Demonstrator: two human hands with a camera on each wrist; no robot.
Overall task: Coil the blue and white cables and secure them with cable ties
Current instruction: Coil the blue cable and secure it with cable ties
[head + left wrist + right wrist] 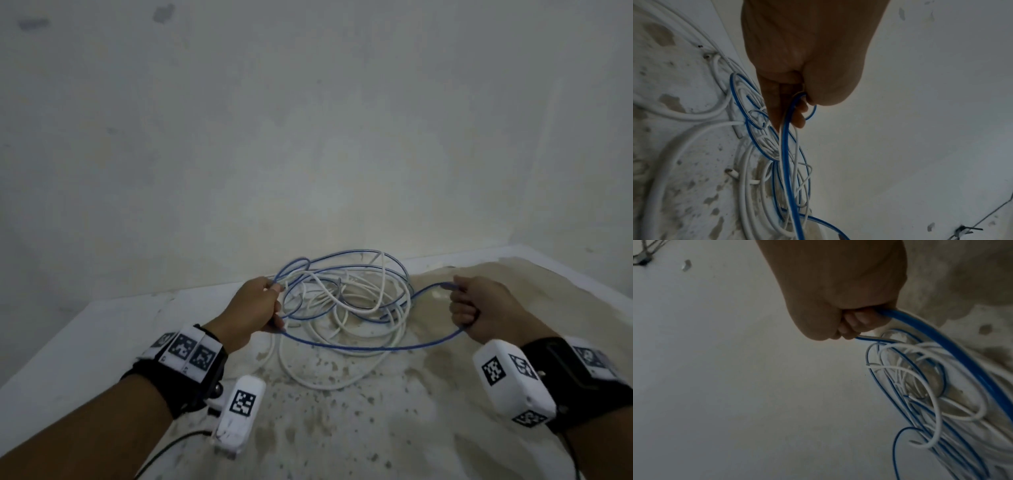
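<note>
The left hand was curled round several loops of the blue cable, and the right hand gripped the same cable near its end. A slack run of it hung between the two hands. The white cable lay tangled with blue loops on the stained bench, between and just beyond the hands.

A white slab, stained tan and speckled with dark spots, stands against the wall. Near its far edge, about midway along, lies a loose tangle of white cable and blue cable, the loops crossing over one another on the stained patch.
</note>
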